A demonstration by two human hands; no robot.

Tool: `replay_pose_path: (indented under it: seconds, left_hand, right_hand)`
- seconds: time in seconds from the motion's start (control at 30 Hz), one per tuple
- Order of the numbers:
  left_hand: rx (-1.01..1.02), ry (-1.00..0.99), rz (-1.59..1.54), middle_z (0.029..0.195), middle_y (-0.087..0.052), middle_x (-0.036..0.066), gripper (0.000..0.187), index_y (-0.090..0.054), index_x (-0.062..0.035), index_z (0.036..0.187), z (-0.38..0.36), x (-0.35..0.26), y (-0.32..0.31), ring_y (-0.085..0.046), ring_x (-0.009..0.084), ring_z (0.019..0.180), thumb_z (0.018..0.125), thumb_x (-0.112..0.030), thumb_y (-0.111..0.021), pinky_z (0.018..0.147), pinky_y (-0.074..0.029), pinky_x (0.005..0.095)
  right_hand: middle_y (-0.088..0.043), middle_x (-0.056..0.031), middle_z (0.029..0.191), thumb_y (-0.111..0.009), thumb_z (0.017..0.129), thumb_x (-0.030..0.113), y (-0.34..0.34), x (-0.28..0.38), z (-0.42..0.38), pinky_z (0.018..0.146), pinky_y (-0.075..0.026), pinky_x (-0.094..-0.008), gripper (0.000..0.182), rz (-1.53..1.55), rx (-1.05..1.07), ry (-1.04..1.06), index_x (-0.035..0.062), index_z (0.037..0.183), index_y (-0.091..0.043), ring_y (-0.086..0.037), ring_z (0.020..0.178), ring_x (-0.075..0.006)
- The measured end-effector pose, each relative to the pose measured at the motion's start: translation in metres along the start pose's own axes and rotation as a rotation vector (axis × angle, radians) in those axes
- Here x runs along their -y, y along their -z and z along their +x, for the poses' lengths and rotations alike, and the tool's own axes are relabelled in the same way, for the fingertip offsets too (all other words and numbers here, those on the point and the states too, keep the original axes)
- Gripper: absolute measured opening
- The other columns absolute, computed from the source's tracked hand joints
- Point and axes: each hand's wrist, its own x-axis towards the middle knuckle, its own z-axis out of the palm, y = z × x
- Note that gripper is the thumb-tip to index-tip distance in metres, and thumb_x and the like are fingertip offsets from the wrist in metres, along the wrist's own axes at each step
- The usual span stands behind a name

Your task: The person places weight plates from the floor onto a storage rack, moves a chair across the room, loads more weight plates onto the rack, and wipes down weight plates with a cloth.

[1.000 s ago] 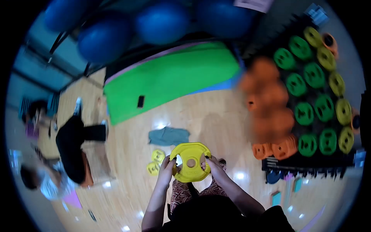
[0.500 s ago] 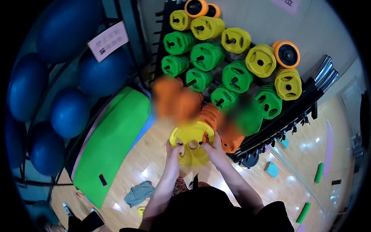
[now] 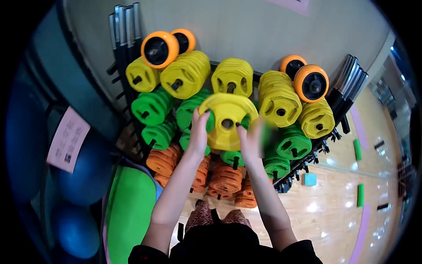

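Note:
A yellow weight plate with a round centre hole hangs in the air before the rack, held up in both hands. My left hand is closed on its left side. On its right side my right hand grips the rim, its thumb near the centre hole; a blurred patch hides what lies just beyond that hand. Right behind the held plate, a stack of yellow plates sits on a peg of the top row.
Green plates fill the middle rows and orange plates the bottom. Orange-rimmed wheels rest on top. Metal bars stand at the rack's side. Blue exercise balls and a green mat are at left.
Both hands have lifted the yellow plate from low near my legs up to the rack's upper rows. My view has turned left and come closer to the rack.

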Motion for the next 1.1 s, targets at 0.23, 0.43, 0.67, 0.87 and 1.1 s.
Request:
replay_pose_path:
  seconds: [0.23,0.43,0.67,0.87,1.1]
  left_hand:
    - [0.061,-0.009,-0.130,0.120,-0.034,0.009,0.047,-0.031,-0.0019,0.119,0.095,0.041,0.001,-0.027,0.0179,0.115,0.085,-0.035,-0.034,0.096,-0.017,0.0283]
    - [0.196,-0.076,-0.203,0.135,-0.015,0.012,0.062,-0.005,-0.0016,0.131,0.129,0.073,0.011,-0.014,0.0192,0.125,0.087,-0.036,-0.032,0.100,-0.011,0.0303]
    - [0.101,-0.093,-0.178,0.134,-0.013,0.013,0.062,-0.001,-0.0027,0.131,0.151,0.096,-0.002,-0.015,0.0203,0.123,0.088,-0.033,-0.033,0.100,-0.013,0.0306]
    - [0.061,-0.212,-0.061,0.133,-0.014,0.013,0.059,-0.007,-0.0010,0.130,0.192,0.103,-0.013,-0.016,0.0219,0.123,0.087,-0.031,-0.034,0.100,-0.012,0.0317]
    - [-0.062,-0.296,0.288,0.131,-0.012,0.021,0.066,-0.008,0.0027,0.128,0.194,0.110,-0.015,-0.010,0.0302,0.123,0.082,-0.028,-0.044,0.100,-0.010,0.0365]
  right_hand:
    - [-0.021,-0.0266,0.127,-0.047,0.082,0.030,-0.027,-0.015,0.074,0.100,-0.014,-0.0353,0.067,0.009,-0.006,-0.038,-0.0101,0.125,-0.013,-0.019,0.120,-0.0340]
    - [-0.020,-0.0268,0.127,-0.045,0.083,0.030,-0.038,-0.024,0.088,0.100,-0.012,-0.0365,0.066,-0.063,-0.022,0.039,-0.0107,0.124,-0.013,-0.017,0.121,-0.0345]
    - [-0.006,-0.0292,0.132,-0.042,0.084,0.033,-0.042,-0.036,0.113,0.102,-0.005,-0.0384,0.069,-0.398,-0.030,0.183,-0.0117,0.124,-0.009,-0.003,0.125,-0.0385]
    - [0.002,-0.0319,0.132,-0.041,0.084,0.039,-0.046,-0.038,0.145,0.102,-0.003,-0.0380,0.079,-0.217,0.064,-0.152,-0.0158,0.123,-0.001,0.004,0.125,-0.0383]
    - [0.005,-0.0305,0.132,-0.045,0.081,0.043,-0.055,-0.046,0.143,0.102,-0.001,-0.0324,0.087,-0.294,0.036,-0.084,-0.0156,0.123,0.003,0.006,0.126,-0.0332]
